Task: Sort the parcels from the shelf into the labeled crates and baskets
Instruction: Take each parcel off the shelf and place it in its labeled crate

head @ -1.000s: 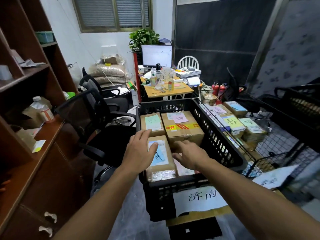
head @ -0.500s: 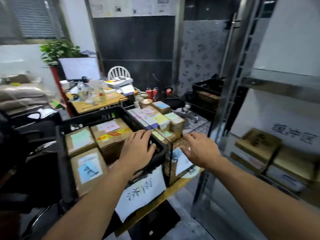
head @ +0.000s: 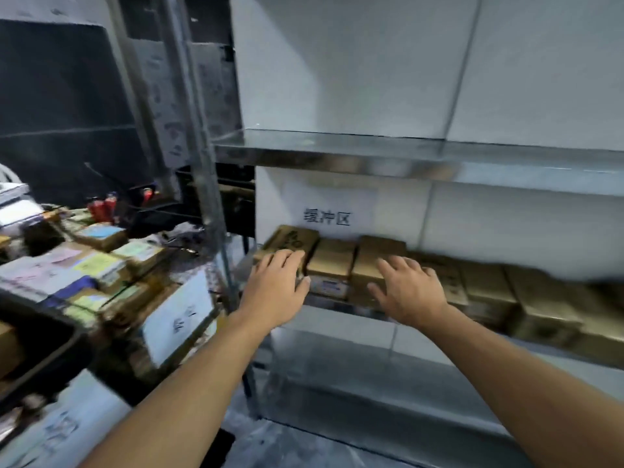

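A metal shelf fills the right of the view. A row of brown cardboard parcels lies on its middle board, under a paper sign on the back wall. My left hand reaches in with spread fingers over the leftmost parcel. My right hand hovers with straight fingers in front of the third parcel. Neither hand holds anything. To the left stands a wire basket with a paper label, filled with labelled parcels.
The black crate's rim shows at the lower left with a white label below it. The shelf's upright post stands between basket and parcels. Red fire extinguishers stand at the back. The lower shelf board is bare.
The view has swung right from the black crate to the shelf. Both hands left the crate and moved to the row of parcels on the middle board.
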A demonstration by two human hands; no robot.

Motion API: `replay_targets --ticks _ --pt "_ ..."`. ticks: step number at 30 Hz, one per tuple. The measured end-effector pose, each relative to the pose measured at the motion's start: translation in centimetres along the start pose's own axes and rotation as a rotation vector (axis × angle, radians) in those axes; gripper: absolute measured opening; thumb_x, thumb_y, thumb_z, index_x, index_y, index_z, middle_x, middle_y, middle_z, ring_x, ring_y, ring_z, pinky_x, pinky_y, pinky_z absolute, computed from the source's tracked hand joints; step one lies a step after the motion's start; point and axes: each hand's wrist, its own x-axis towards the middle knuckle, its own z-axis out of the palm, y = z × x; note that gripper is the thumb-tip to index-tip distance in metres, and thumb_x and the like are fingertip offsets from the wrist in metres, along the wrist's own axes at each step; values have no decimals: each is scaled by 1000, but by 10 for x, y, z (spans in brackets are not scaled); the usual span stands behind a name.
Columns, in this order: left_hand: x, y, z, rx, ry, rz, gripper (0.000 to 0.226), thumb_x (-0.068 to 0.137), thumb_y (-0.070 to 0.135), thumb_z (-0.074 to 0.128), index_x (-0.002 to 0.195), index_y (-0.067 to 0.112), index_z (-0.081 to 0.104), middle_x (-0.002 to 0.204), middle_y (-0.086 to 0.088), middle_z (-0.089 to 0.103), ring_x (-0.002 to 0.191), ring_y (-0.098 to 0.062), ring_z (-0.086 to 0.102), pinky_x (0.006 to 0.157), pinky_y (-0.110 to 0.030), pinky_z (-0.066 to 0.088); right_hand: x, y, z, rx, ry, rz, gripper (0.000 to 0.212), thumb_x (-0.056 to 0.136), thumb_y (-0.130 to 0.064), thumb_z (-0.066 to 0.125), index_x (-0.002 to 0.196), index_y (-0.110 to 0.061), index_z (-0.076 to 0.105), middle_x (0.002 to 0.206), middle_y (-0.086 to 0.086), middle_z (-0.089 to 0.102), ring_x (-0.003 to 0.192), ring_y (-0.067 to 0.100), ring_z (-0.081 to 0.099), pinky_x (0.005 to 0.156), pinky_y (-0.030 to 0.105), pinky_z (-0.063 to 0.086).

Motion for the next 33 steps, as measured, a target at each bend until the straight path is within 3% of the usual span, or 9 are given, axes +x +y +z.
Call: replay_targets --ticks 10,22,28,33 --pt "48 216 71 -128 -87 319 55 100 42 44 151 25 34 154 2 36 140 -22 31 113 -41 29 -109 195 -25 -98 9 394 52 100 -56 40 143 -28 40 145 2 48 140 27 40 106 48 41" --pt "63 406 134 -244 -202 672 54 100 43 44 150 25 35 153 2 38 140 -21 32 115 -40 27 -233 328 -32 -139 -6 789 53 101 -58 37 147 -31 36 149 0 46 139 28 42 104 47 42" --pt "90 491 175 -279 -245 803 56 99 44 44 151 25 33 153 1 37 140 -20 32 116 -39 27 -243 397 -33 -168 30 899 46 101 -57 37 137 -30 42 136 1 53 131 27 48 100 47 45" --pt "136 571 212 -320 -284 845 56 99 45 44 150 27 33 152 2 37 139 -20 32 117 -41 28 -230 475 -30 -170 22 961 53 101 -57 38 146 -30 37 148 1 46 140 27 40 107 48 40"
